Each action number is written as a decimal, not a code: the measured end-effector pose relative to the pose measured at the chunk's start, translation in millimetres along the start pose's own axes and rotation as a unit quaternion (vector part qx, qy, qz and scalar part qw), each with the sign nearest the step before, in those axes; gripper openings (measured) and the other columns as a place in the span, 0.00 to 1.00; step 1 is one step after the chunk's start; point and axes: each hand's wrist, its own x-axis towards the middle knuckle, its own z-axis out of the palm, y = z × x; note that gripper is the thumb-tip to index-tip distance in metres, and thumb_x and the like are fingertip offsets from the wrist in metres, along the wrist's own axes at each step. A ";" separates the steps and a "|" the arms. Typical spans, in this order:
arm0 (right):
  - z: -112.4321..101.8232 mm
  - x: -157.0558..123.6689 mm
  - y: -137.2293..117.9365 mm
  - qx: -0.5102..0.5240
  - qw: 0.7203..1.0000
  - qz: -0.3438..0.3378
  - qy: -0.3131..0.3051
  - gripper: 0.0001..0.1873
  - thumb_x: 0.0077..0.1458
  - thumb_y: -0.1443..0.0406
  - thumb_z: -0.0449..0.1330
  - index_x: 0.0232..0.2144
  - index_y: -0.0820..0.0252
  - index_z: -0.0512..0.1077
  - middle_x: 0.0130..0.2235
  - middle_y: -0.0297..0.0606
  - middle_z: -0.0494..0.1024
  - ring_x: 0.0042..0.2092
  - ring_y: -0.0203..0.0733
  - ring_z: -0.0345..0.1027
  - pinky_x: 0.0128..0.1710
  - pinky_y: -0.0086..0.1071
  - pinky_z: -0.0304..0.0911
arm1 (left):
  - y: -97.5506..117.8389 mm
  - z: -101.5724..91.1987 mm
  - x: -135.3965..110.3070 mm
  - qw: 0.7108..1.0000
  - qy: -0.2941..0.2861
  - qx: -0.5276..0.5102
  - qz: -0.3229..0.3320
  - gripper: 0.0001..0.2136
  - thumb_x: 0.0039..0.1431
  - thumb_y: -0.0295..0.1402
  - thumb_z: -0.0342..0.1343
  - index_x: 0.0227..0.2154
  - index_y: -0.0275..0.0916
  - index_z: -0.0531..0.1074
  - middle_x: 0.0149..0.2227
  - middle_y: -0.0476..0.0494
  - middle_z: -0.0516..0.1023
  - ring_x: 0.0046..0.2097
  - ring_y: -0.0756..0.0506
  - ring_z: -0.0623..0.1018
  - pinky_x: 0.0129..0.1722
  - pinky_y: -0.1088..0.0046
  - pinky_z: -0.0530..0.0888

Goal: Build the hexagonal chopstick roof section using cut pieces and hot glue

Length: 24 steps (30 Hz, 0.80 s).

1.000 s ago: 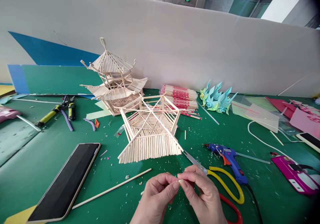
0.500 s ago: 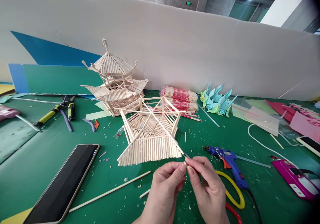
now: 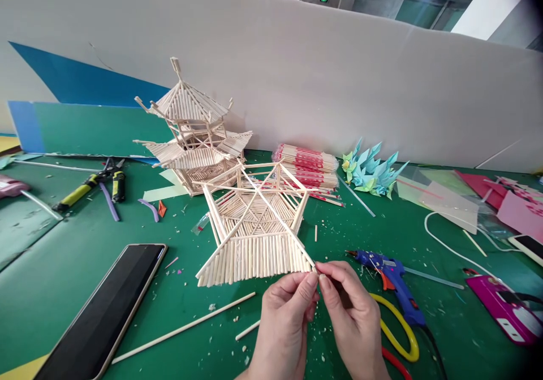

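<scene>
Head view records one left hand (image 3: 282, 320), one right hand (image 3: 354, 315), one stick frame (image 3: 254, 258) and one stick pagoda (image 3: 189, 106); the stick frame stands on the green table (image 3: 182, 292), the pagoda behind it to the left; three loose sticks are counted near it, a long stick (image 3: 184, 328) and a shorter stick (image 3: 248, 330) in front, a small offcut (image 3: 316, 233) just to the right; one blue glue gun (image 3: 392, 281) and one pair of scissors (image 3: 401, 337) lie to its right, one large phone (image 3: 102, 306) to its left.

Slatted front panel of the stick frame faces the wearer; its long axis runs left to right; its near right corner points at the fingertips. Left thumb and index finger are pressed together at that corner; right thumb and index finger are drawn close beside them, whether pinching anything cannot be told; scissor blades are hidden by the right hand; the shorter stick passes behind the left; the large phone is cut off below; anything between the fingertips is too small to make out.
</scene>
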 end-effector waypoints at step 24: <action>3.4 1.2 1.4 0.002 1.000 -0.009 -0.014 0.09 0.57 0.70 0.54 0.38 0.54 0.70 0.35 0.35 0.72 0.36 0.36 0.69 0.33 0.24 0.67 | -0.8 -0.7 1.3 0.999 0.014 -0.034 -0.007 0.10 0.37 0.36 0.68 0.19 0.34 0.77 0.17 0.52 0.64 0.22 0.55 0.58 0.23 0.81 0.59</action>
